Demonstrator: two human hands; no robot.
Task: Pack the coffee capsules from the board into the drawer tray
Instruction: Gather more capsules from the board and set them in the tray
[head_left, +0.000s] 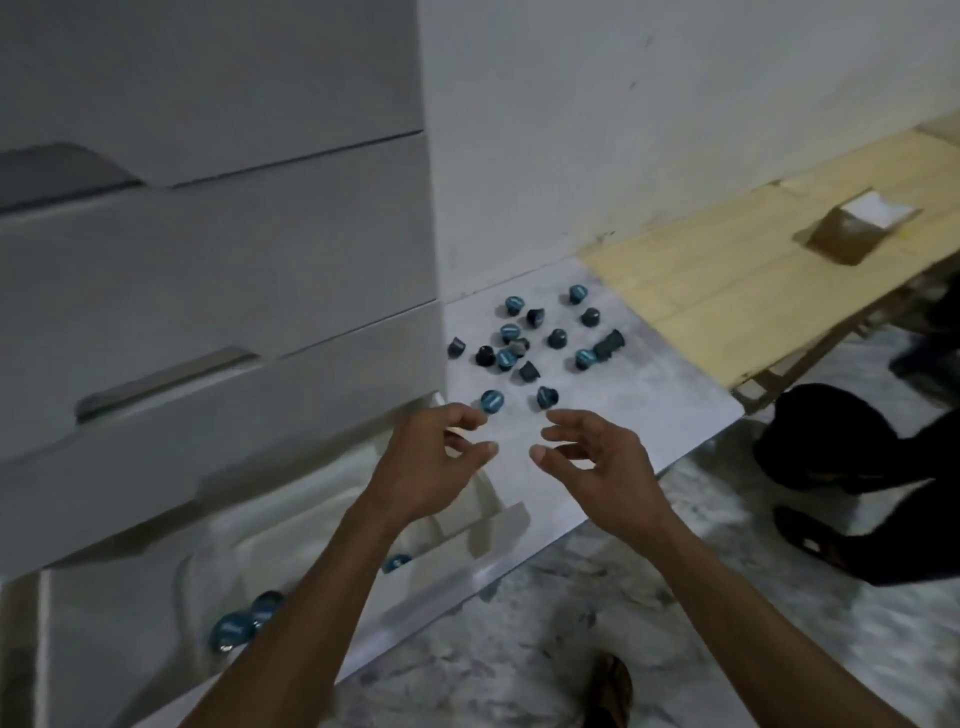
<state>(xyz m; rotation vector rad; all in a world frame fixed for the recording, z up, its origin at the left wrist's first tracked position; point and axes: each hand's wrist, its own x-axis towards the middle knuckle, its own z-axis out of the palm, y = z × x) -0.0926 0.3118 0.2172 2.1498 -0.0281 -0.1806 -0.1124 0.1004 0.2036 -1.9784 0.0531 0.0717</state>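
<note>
Reaching out over the pale board (613, 415) with both hands, empty. Left hand (431, 467) loosely curled, fingers apart, nothing held; fingertips just short of the nearest teal capsule (492, 400). Right hand (592, 457) likewise spread and empty, index tip just below a second capsule (546, 397). Rest of the capsules (535, 338) scattered across the far half of the board, some upright, some tipped on their sides, a few touching.

Step judged: pick-up stage, early in the task. Most stock not yet moved. Only a few packed capsules (244, 623) lying low left in the drawer tray (447, 519), plus one lone capsule (397, 563) near the left forearm.

Next move likely calls for: pinching one near capsule per hand, then carrying both down and left to the tray. Small rounded bodies, probably prone to rolling if nudged; clean thumb-and-finger grip needed.

Hard to make out: tray blurred, its compartments and dividers not readable, so no telling which slot holds what. Tray partly covered by the left forearm. Exact capsule count uncertain where pieces overlap mid-cluster. One darker piece (608, 345) on the right looks longer than the others; possibly two stacked, cannot say. Dark shape (857, 467) at right edge cut off.
</note>
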